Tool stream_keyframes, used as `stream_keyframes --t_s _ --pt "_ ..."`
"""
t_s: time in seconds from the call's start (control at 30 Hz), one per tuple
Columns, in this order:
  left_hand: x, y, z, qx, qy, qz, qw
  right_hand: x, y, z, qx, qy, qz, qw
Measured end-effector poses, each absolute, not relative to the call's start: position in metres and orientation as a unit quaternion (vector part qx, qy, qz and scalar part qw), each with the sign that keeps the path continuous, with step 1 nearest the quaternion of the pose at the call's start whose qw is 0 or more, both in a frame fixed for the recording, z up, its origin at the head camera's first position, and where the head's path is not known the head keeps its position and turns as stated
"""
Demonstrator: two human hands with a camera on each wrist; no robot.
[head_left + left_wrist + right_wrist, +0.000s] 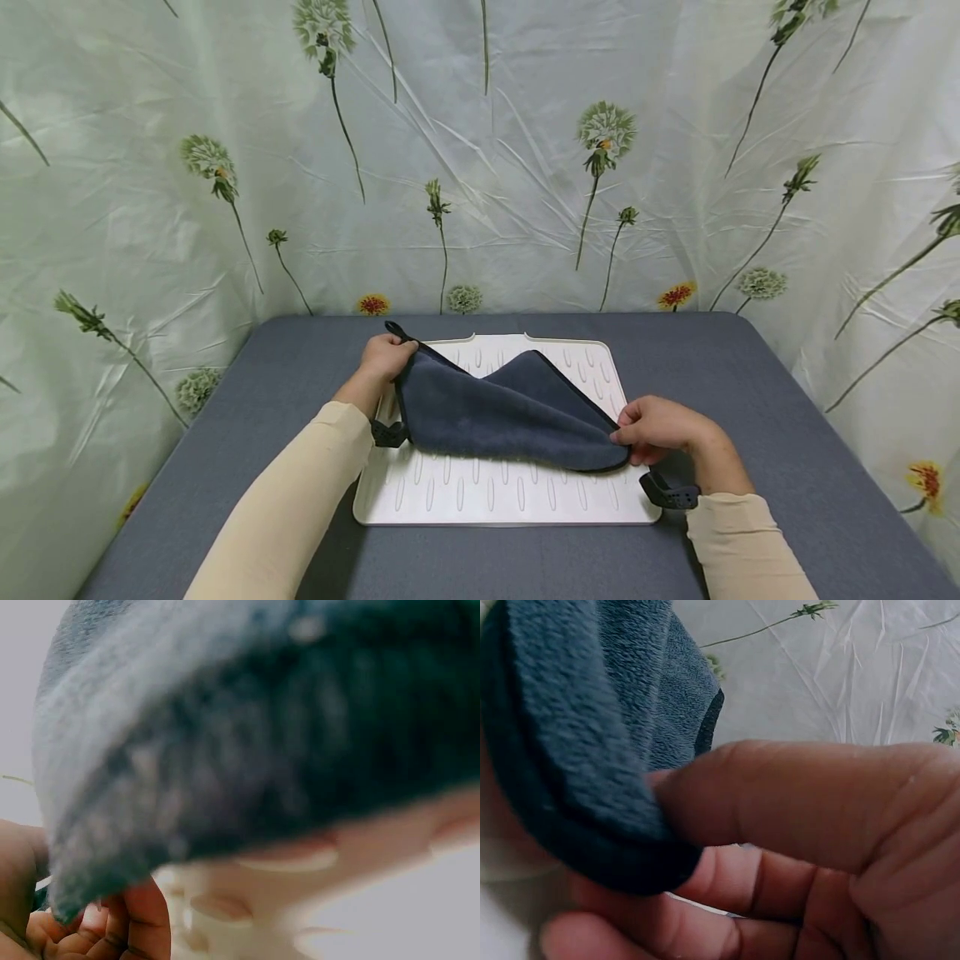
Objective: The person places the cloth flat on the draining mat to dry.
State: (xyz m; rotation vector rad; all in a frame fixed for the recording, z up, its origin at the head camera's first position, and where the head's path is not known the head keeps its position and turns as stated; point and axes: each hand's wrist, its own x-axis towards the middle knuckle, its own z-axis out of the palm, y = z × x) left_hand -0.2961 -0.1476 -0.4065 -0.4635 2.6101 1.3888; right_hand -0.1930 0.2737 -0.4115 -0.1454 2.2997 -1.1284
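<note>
At far side and both flanks: glossy pale curtain (pixel 495 192), printed with dandelions and red-orange blooms, creased in places. In front of it: slate-grey table (pixel 750 375) with rounded far corners. On table, around the middle: white draining tray (pixel 487 510), with rounded near corners, rows of oblong ridges and two small points along far edge.

Over tray, hiding much of its middle: navy microfibre cloth (pixel 502 421), fuzzy, bound in black, with hanging loop (pixel 396 330) at far left corner. Sagging along far edge between that corner and a peak right of centre; creased diagonally toward near right. Contact with tray along near edge: can't tell.

At far left corner, just beside loop: grasping cloth with left hand (pixel 388 357), fingers curled in at the edge. At near right corner, by tray's right edge: pinching cloth with right hand (pixel 660 427), thumb on top, fingers underneath. On both wrists: black straps (pixel 669 494). On both arms: cream sleeves (pixel 292 508). Badly blurred up close in left wrist view; fuzzy pile and dark binding clear in right wrist view.
</note>
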Motion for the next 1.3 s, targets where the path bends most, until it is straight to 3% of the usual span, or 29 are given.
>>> stream_keyframes --t_s 0.47,1.07,1.3 --pt "-0.297 -0.154 -0.418 -0.155 0.857 0.485 0.083 -0.193 0.274 -0.409 -0.059 0.865 -0.399 0.3" --pt "-0.225 -0.16 -0.422 -0.058 0.78 0.589 0.201 -0.215 0.245 -0.422 -0.067 0.905 -0.401 0.122" --pt "-0.193 -0.159 -0.427 0.003 0.767 0.619 0.168 -0.241 0.224 -0.421 -0.105 0.911 -0.384 0.108"
